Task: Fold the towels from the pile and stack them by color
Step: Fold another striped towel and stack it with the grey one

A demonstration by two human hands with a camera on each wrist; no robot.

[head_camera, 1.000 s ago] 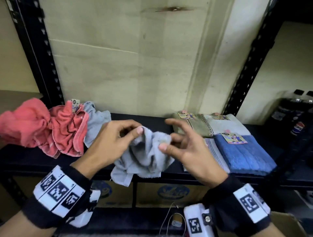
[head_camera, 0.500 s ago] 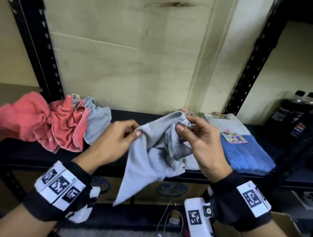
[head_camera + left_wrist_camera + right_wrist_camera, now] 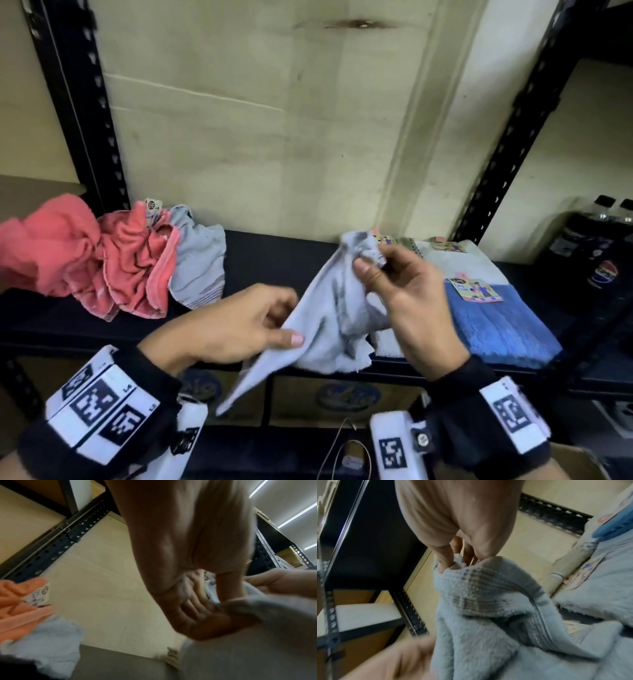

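A pale grey towel hangs between both hands in front of the black shelf. My right hand pinches its upper corner, seen close in the right wrist view as the grey towel under my right hand. Lower down, my left hand pinches the towel's edge between thumb and fingers; the left wrist view shows my left hand on the blurred grey towel. The unfolded pile lies at the left: pink towels and a grey towel.
Folded towels lie at the right of the shelf: a blue one with a paper tag, white ones behind and under it. Dark bottles stand far right. Black perforated uprights frame the bay. Cardboard boxes sit below.
The towel went from a bunch held by both hands to hanging open. My right hand rose with the corner; my left hand slid down and left along the edge.
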